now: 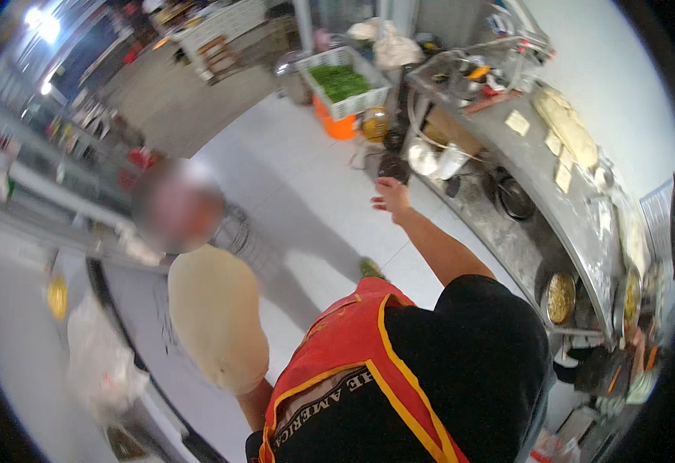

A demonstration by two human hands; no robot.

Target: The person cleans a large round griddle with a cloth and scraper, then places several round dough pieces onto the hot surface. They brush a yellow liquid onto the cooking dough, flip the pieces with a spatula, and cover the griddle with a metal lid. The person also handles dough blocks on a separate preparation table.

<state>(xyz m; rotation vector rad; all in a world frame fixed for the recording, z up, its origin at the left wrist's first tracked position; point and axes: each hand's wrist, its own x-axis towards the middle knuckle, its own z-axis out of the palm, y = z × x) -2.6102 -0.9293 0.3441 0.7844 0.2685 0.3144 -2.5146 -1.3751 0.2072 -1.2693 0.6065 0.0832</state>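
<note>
A large, pale, rounded sheet of what looks like dough [216,312] hangs over the end of my left forearm [255,408]. The sheet hides my left hand and is carried on it, above the floor. My right arm reaches forward, with my right hand [392,199] apart from the counter. Its fingers are spread, and nothing shows in them. Just past the fingertips, a dark round object [393,166] appears in line with the hand; I cannot tell whether they touch.
On the right, a floury metal counter [546,139] bears a long dough roll [566,124] and flat dough pieces [517,122]. Below are a black pan [514,197] and a bowl of food [561,298]. Ahead stands a white crate of greens [343,107]. A plastic bag [103,353] is at left.
</note>
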